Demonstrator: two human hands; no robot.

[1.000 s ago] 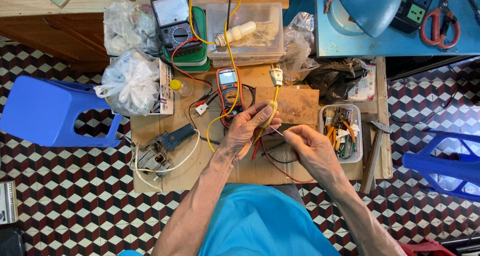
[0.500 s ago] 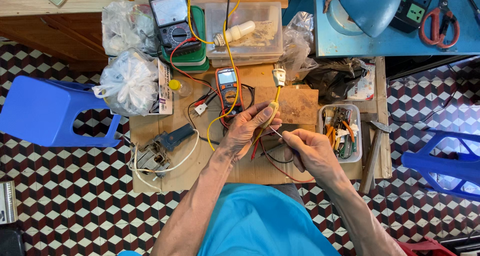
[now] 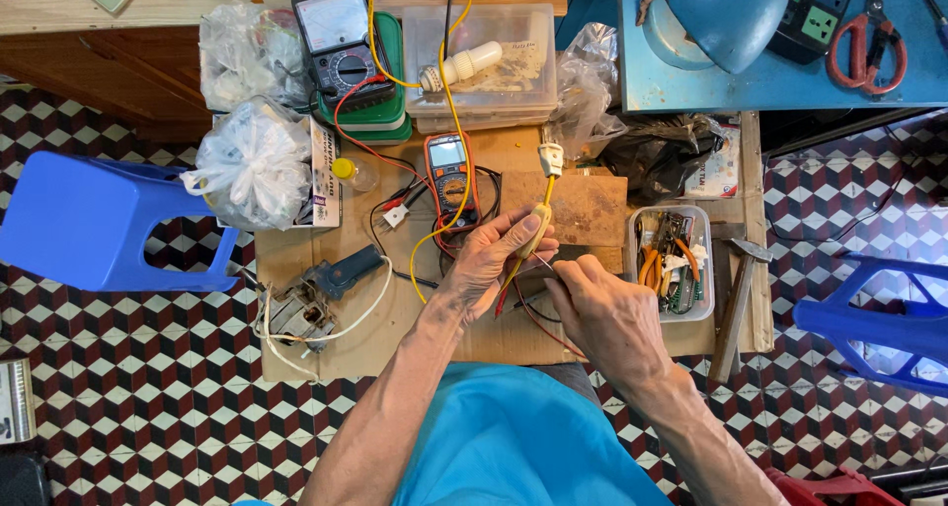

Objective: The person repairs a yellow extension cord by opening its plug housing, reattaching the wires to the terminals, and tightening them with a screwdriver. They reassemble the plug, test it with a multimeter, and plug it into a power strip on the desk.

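Over the middle of the tabletop point(image 3: 316, 259), your left hand point(image 3: 489, 264) is closed on a small yellow inline switch point(image 3: 536, 232); its yellow cord point(image 3: 546, 190) runs up to a white plug point(image 3: 550, 157) lying on the wood. Your right hand point(image 3: 602, 313) is just beside it, fingers pinched on a thin metal probe point(image 3: 543, 265) whose tip points at the switch; can't tell if the tip touches. Red wires point(image 3: 513, 294) trail down between both hands. Just above your left hand sits an orange digital multimeter point(image 3: 449, 175), flat, display up. Further up, a black analog meter point(image 3: 341, 37) rests on a green box point(image 3: 390, 111), next to a clear plastic container point(image 3: 484, 101) with a white bulb point(image 3: 464, 67) on its lid. Left side: white plastic bag point(image 3: 252, 165), small yellow-capped bottle point(image 3: 354, 173), blue soldering gun point(image 3: 341, 272) with a white cable. Right of your right hand: clear parts tray point(image 3: 673, 259) with orange bits inside, then a hammer point(image 3: 736, 304) near the tabletop edge. Blue stool point(image 3: 89, 225) stands on the checkered floor at left, another one at right. Red-handled scissors point(image 3: 869, 42) and a blue lamp shade point(image 3: 726, 17) lie on the blue surface top right.
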